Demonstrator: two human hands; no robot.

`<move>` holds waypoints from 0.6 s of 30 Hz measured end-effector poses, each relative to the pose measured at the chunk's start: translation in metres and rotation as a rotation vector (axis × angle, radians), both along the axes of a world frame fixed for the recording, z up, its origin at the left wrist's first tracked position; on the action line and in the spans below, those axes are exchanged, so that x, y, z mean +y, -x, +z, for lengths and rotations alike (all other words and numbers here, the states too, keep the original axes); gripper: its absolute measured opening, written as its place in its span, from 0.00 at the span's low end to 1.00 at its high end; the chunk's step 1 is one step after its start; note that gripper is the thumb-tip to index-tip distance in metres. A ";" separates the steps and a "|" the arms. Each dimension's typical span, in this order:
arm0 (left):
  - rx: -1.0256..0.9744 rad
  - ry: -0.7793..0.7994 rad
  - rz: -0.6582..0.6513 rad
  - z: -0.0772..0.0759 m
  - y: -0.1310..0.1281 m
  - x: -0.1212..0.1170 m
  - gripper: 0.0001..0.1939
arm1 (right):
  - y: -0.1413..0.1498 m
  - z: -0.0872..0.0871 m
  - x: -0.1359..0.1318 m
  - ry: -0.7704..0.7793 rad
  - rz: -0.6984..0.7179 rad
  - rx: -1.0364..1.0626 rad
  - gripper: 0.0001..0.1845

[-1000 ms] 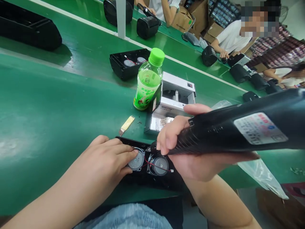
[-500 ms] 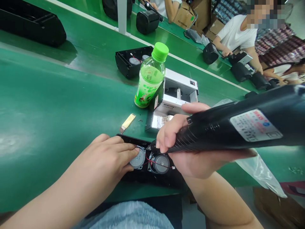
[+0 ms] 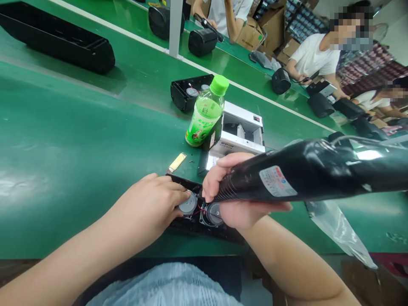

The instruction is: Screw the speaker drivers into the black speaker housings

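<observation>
Bright overhead light, pale glare on the green tabletop, soft shadows.

The left hand is covering part of one round silver speaker driver; the right hand is overlapping another silver driver. The thick black cylindrical tool is running past the right edge, its white label showing print too blurred for reading.

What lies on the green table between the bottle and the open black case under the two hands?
In the head view, a small yellow-handled tool and some dark specks lie between the bottle and the open black case.
</observation>
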State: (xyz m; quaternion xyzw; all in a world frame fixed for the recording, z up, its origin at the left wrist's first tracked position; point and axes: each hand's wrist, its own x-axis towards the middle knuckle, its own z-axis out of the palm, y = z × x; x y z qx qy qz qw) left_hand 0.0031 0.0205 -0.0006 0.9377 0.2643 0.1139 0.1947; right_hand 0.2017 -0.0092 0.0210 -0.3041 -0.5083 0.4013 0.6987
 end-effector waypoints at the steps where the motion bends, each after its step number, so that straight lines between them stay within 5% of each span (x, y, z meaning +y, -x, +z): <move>1: -0.002 -0.007 0.004 0.000 0.000 0.000 0.15 | -0.001 0.000 0.001 0.008 0.006 -0.003 0.38; 13: 0.098 0.060 -0.016 0.007 -0.002 0.004 0.16 | 0.004 -0.004 0.010 0.017 0.002 -0.013 0.40; 18: 0.129 0.072 0.014 0.003 -0.001 0.002 0.16 | -0.018 0.035 -0.006 0.052 -0.094 0.007 0.38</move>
